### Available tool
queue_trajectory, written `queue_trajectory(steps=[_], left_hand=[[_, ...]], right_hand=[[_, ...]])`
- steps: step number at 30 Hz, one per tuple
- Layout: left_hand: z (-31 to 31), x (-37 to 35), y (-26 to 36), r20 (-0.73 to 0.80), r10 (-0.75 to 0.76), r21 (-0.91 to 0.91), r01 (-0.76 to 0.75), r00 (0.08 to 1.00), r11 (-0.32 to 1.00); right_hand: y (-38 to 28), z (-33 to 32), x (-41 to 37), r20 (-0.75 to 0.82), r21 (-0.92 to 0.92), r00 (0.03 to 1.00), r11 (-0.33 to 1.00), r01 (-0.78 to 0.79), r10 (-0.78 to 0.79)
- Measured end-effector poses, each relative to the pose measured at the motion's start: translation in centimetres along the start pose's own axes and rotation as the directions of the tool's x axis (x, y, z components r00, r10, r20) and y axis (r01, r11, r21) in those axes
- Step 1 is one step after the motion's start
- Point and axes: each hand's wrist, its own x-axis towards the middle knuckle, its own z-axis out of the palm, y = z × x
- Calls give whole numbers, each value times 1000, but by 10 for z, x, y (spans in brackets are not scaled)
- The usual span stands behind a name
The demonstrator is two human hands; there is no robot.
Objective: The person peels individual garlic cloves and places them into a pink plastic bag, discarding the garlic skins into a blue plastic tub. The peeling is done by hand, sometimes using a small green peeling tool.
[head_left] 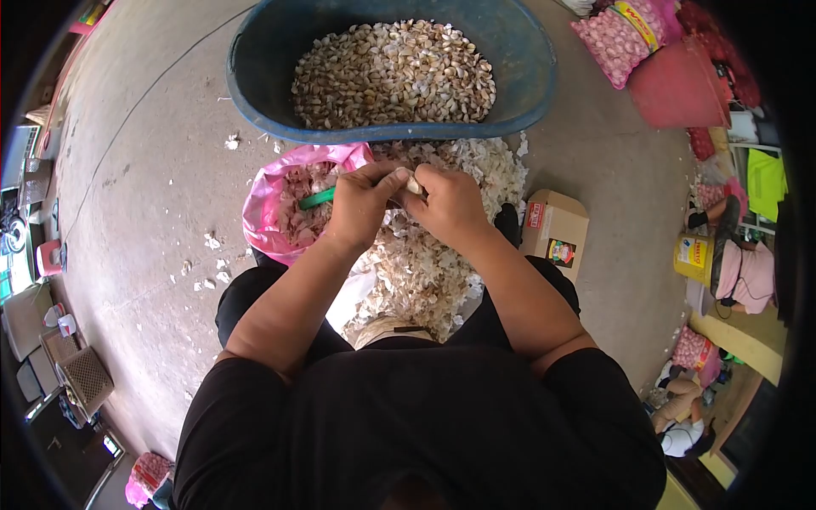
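Observation:
My left hand [361, 204] is closed, thumb pressed forward, with a green-handled knife [317, 199] sticking out from under its palm; the blade is mostly hidden by the fingers. A pale garlic clove [414, 184] is pinched in my right hand [456, 204], and the left thumb meets it there. Below the hands lies a heap of papery garlic skins [425, 263] between my legs. The pink plastic bag [257, 223], holding more reddish skins, stands open just left of my left hand.
A large blue tub [255, 98] full of garlic cloves [395, 76] stands ahead. To the right are a cardboard box [561, 225], a red bucket [680, 85] and a bag of garlic [616, 42]. Another person [684, 416] sits at the far right. Skin scraps dot the floor.

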Motion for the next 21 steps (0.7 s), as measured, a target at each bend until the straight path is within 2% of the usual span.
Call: queue_trajectory(steps=[2, 5, 7, 8, 9, 12, 13, 16, 19, 21], left_hand=[[1, 0, 1, -13, -31, -9, 31, 999, 999], [-4, 5, -3, -11, -63, -98, 62, 998, 993], [-8, 7, 1, -14, -107, -231, 101, 994, 968], [-10, 9, 3, -11, -130, -296, 120, 991, 947], [-17, 11, 6, -11, -150, -236, 144, 989, 961], [-20, 13, 8, 30, -145, -291, 147, 989, 945], [-20, 13, 8, 45, -142, -291, 149, 989, 945], [-18, 12, 8, 66, -138, -254, 150, 988, 955], [-16, 11, 8, 53, -116, -135, 122, 992, 983], [-15, 12, 7, 70, -77, -42, 80, 995, 996]], right_hand=[[-2, 9, -5, -48, -52, 995, 995, 85, -88], [1, 12, -1, -7, 7, 999, 999, 48, -48], [8, 8, 5, 83, 274, 996, 960, -51, 30], [12, 4, 6, 136, 396, 989, 912, -110, 60], [16, 1, 8, 192, 507, 978, 845, -171, 83], [18, 0, 14, 188, 802, 935, 502, -322, 300], [23, 6, 14, 116, 770, 947, 575, -277, 301], [27, 3, 14, 145, 651, 945, 691, -313, 292], [18, 0, 13, 195, 691, 936, 636, -344, 294], [22, 6, 11, 180, 633, 950, 709, -311, 256]])
